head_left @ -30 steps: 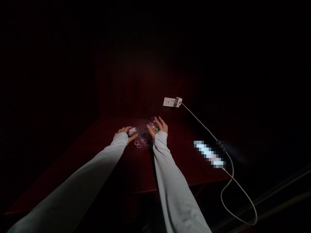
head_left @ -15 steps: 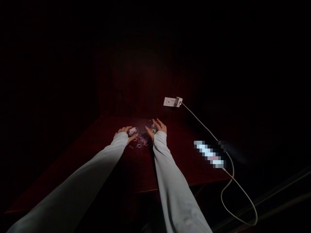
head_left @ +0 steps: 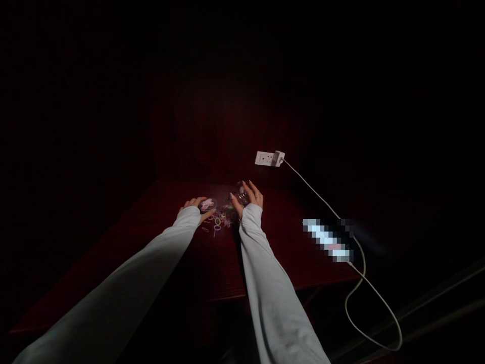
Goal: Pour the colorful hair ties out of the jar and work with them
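Observation:
My left hand (head_left: pixel 192 205) is curled round a round, lid-like piece with a pink and white pattern (head_left: pixel 207 204). My right hand (head_left: pixel 254 196) grips a clear round jar (head_left: pixel 241 192), which is tilted and looks nearly see-through. Between and just below the two hands lies a loose pile of small coloured hair ties (head_left: pixel 223 218), mostly purple and pink. A yellow ring-shaped hair tie (head_left: pixel 217 221) shows among them. Dim light hides the finer detail of the pile.
The hands are over a dark red table (head_left: pixel 212 273). A white wall socket (head_left: pixel 265 158) holds a charger, whose white cable (head_left: pixel 310 189) runs down to a bright, blurred-out device (head_left: pixel 326 240) on the right. Darkness covers the surroundings.
My right hand has lifted slightly and tilted the jar; the greenish contents seen in it before have dropped out. More hair ties, a yellow one included, lie in the pile. My left hand stays still.

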{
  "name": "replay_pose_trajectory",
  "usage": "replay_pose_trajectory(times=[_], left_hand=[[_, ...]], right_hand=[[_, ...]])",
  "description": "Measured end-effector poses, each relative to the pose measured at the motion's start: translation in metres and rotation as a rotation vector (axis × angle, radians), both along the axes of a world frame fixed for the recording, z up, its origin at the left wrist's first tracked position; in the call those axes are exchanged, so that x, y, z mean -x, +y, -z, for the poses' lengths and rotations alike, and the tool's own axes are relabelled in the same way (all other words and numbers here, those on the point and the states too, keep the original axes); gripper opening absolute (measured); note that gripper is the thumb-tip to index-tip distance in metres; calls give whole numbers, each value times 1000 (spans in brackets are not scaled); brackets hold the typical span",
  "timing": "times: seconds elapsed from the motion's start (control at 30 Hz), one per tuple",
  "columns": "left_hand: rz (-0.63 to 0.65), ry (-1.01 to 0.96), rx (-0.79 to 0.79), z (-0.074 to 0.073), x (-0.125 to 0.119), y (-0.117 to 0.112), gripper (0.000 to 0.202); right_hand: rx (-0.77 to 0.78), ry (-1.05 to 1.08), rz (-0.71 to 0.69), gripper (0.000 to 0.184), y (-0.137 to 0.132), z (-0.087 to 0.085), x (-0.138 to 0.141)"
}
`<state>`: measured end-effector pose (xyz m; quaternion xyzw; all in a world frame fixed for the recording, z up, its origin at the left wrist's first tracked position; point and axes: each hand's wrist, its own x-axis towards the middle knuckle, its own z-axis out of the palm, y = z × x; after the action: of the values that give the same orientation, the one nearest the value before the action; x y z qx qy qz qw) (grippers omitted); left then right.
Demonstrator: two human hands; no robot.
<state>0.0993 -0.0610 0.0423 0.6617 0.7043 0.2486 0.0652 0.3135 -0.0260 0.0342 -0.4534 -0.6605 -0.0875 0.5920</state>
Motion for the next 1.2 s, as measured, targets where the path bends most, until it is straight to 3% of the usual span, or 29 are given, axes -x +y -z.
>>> replay_pose_trajectory(times=[0.43,0.67,0.8,0.97,1.2], left_hand=[[5,-6,-9,0,0,0,55],[11,-35,-17,-1,0,-2,56],[18,-41,-27,-1,0,-1,55],[4,-38,-25,-2,0,-1,57],[22,-53,-37,2,2,3,57]], right_hand=[[-20,-9,2,55,-5,-5,0],[-12,-1,-61,58,4,3,-3],[24,59,-153,76,8,5,-4],[-23,45,-198,99,-1,-5,0],[5,-179,-264,90,-11,-19,0]])
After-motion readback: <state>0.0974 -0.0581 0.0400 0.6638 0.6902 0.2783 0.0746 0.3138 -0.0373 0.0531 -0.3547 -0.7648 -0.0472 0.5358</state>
